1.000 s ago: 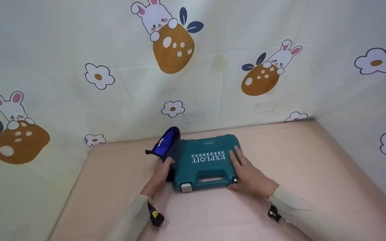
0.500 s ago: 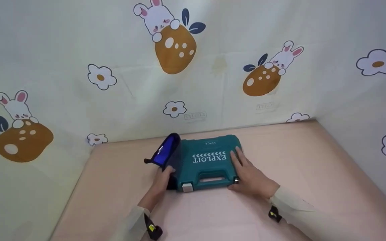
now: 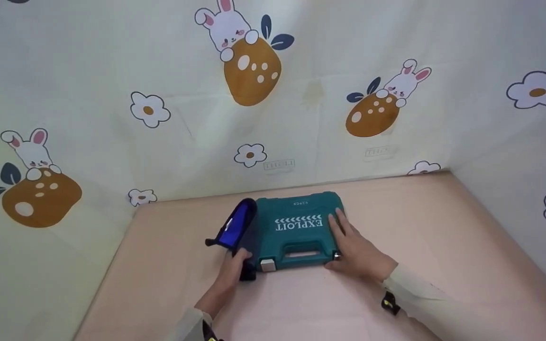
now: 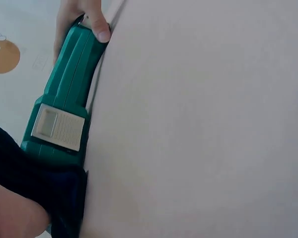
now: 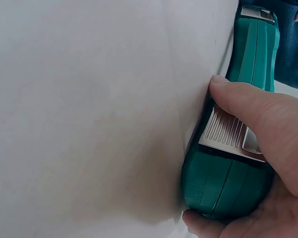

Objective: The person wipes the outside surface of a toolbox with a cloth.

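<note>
A green plastic tool case (image 3: 296, 208) lies flat on the table in the head view, its white lettering upside down and its handle toward me. Along its left end sits a dark navy fabric piece (image 3: 252, 237) with a bright blue inner side. My left hand (image 3: 230, 270) grips this fabric, thumb on top; its other fingers are hidden. In the left wrist view the navy fabric (image 4: 54, 188) lies against the case beside a silver latch (image 4: 58, 127). My right hand (image 3: 358, 251) holds the case's right end, fingers on the lid and thumb at the front edge by the other latch (image 5: 228, 131).
A pale pink cloth (image 3: 301, 303) covers the table around the case. Behind it and on both sides hang pale curtains (image 3: 197, 156) printed with rabbits and flowers. Black straps with yellow marks (image 3: 389, 303) sit at the wrists.
My left hand has drawn the navy fabric toward me along the case's left end, so its near end now sticks out past the front edge. The right hand stays on the case.
</note>
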